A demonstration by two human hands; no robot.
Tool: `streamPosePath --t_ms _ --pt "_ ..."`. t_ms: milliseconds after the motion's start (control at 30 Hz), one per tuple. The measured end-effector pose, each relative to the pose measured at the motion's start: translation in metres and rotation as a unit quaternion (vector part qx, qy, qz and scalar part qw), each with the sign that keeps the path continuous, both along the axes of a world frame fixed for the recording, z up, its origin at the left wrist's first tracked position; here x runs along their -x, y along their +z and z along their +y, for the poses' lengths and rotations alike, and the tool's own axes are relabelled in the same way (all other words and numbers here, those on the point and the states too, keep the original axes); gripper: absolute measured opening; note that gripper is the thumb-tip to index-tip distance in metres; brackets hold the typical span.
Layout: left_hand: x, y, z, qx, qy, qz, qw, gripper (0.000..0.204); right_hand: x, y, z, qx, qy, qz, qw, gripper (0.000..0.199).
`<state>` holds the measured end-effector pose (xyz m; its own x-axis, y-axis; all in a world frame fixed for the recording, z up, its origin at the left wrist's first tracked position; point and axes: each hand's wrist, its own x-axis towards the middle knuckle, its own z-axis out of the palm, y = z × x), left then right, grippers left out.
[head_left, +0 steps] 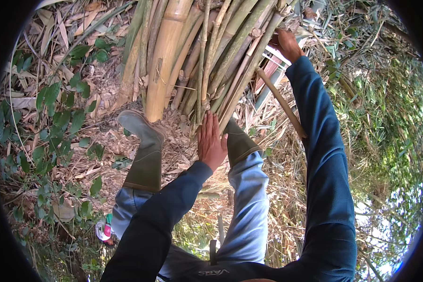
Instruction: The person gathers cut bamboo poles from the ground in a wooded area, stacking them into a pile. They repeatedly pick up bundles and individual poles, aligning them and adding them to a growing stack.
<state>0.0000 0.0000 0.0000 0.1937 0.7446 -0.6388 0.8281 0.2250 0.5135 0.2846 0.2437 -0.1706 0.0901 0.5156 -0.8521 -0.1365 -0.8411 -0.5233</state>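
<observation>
The landmark here is a tight clump of yellow-green bamboo culms (197, 56) rising out of ground strewn with dry brown leaf litter (98, 141). The left hand (210, 141) lies flat with its fingers straight and pressed together, the fingertips touching the base of the thin outer stems on the near side of the clump. The right hand (286, 44) reaches higher up the clump's right flank, fingers curled in among the stems; whether it truly grips one or only steadies against it I cannot tell, as the palm is turned away. Just right of the clump a slim brown curved stick (282, 101) runs down along the dark blue sleeve (324, 155), and some pale flat pieces show beside the wrist, too hidden to name. Two olive-green rubber boots (145, 150) are planted at the foot of the clump, one to its left and one directly beneath it. Judging from this stance, the main risks are a pinch or a cut: the thin stems stand packed closely, so a culm that springs sideways could trap the flat left fingers against its neighbour, and broken stubs and split edges near the base could scrape the palm. Footing on the loose litter also looks uncertain, and a slip would throw weight onto both arms.
</observation>
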Motion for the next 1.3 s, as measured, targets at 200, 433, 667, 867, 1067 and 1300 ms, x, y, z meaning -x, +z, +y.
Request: streamPosePath --t_ms 200,433,667,867,1067,1300 --pt "0.013 -0.018 -0.001 0.020 0.046 -0.003 0.999 0.057 0.004 0.020 -0.001 -0.008 -0.045 0.023 0.999 0.018" --pt "0.005 -0.023 -0.005 0.086 0.125 0.018 0.988 0.064 0.017 0.078 0.009 -0.040 0.036 0.000 0.999 0.025" --pt "0.005 -0.026 -0.006 0.062 0.121 0.033 0.990 0.074 0.034 0.058 -0.001 -0.114 0.179 0.034 0.977 0.031" --pt "-0.015 -0.014 0.005 0.080 0.131 -0.008 0.988 0.072 0.014 0.039 -0.006 -0.075 0.215 -0.103 0.968 0.032" --pt "0.013 0.044 0.002 0.136 0.110 -0.040 0.984 0.070 0.018 0.094 -0.038 -0.036 -0.009 -0.062 0.997 0.046" --pt "0.122 0.164 0.017 0.133 0.079 -0.072 0.985 0.045 -0.022 0.157 -0.224 0.023 0.155 -0.245 0.957 0.033"
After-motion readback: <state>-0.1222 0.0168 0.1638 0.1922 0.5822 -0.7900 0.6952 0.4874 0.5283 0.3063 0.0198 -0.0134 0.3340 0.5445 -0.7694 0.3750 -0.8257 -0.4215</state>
